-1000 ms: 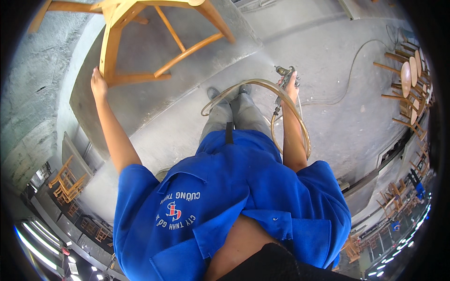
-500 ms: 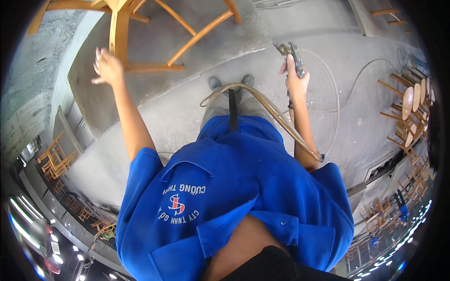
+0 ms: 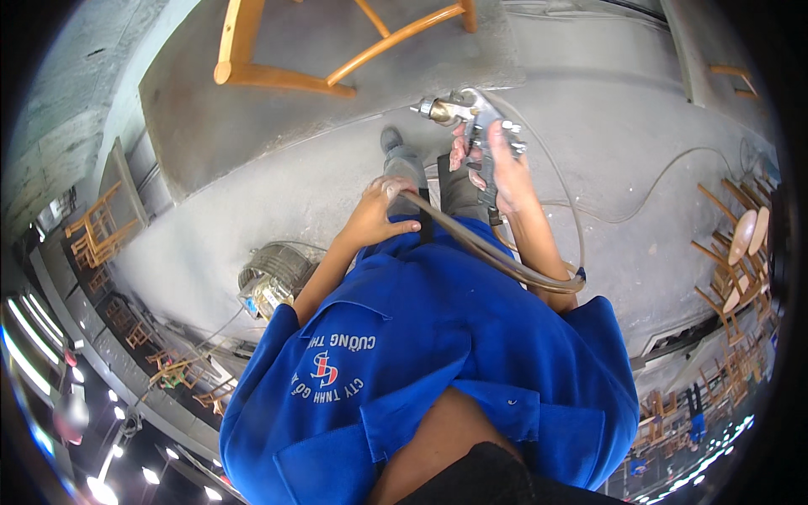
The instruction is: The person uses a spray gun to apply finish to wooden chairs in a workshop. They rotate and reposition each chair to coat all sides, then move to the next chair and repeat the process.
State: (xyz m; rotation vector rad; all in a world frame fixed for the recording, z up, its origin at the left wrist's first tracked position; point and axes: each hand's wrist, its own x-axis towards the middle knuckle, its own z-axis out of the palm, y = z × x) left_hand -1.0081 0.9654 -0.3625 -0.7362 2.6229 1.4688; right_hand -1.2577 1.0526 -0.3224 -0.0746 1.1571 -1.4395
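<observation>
My right hand (image 3: pixel 509 172) is closed around the grip of a metal spray gun (image 3: pixel 475 118), whose nozzle points left toward the wooden frame. From the gun a thin hose loops out to the right. At my waist my left hand (image 3: pixel 376 212) has its fingers, slightly blurred, around the end of a looped brownish hose (image 3: pixel 480 240); its thumb sticks out to the right. That hose runs across my front to my right elbow. Ahead on a grey board (image 3: pixel 194 126) stands an orange-brown wooden chair frame (image 3: pixel 282 77), partly cut off by the upper edge.
A round pot-like container (image 3: pixel 278 273) with a cable sits on the floor by my left elbow. Stacked wooden chairs (image 3: pixel 732 244) stand at the right, with more chairs (image 3: pixel 101 231) at the left. An air hose (image 3: pixel 631 217) trails over the floor on the right.
My left hand has left the chair frame and come back to the hose at my waist. The spray gun has moved left and nearer. One foot has shifted back under me.
</observation>
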